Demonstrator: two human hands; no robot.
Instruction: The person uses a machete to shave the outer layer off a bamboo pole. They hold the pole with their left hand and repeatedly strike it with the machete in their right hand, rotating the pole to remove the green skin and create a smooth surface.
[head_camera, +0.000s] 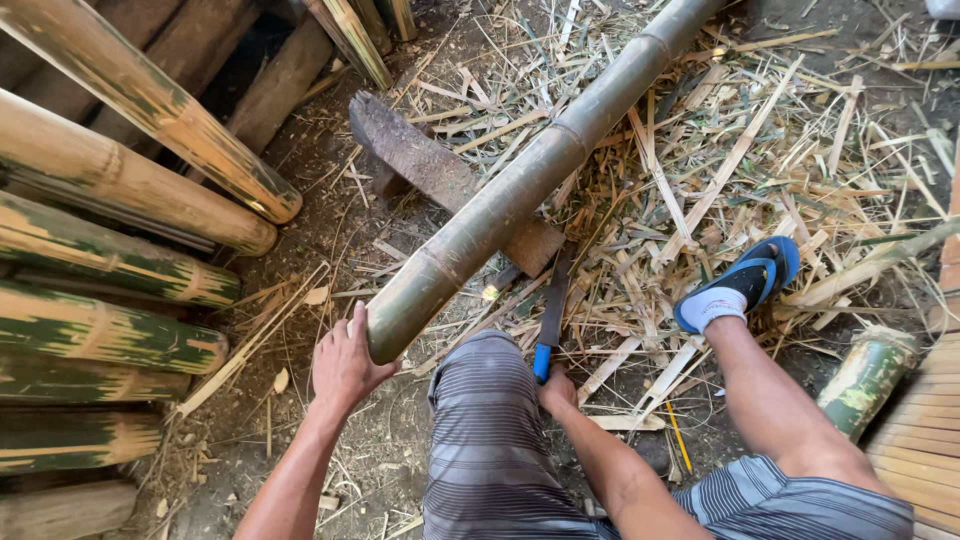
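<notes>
A long green-brown bamboo pole (520, 185) slants from the top right down to its cut end near my knee, resting across a dark wooden block (420, 160). My left hand (345, 365) presses against the pole's cut end, fingers wrapped on its side. My right hand (557, 390) grips the blue handle of a dark-bladed machete (552, 310), whose blade points up toward the block and lies close to the ground beside the pole.
Several cut bamboo poles (110, 260) are stacked at the left. Bamboo splinters and strips (740, 150) litter the dirt ground on the right. My foot in a blue sandal (745, 280) rests there. A short bamboo piece (865, 380) and split slats (930, 430) lie at the right edge.
</notes>
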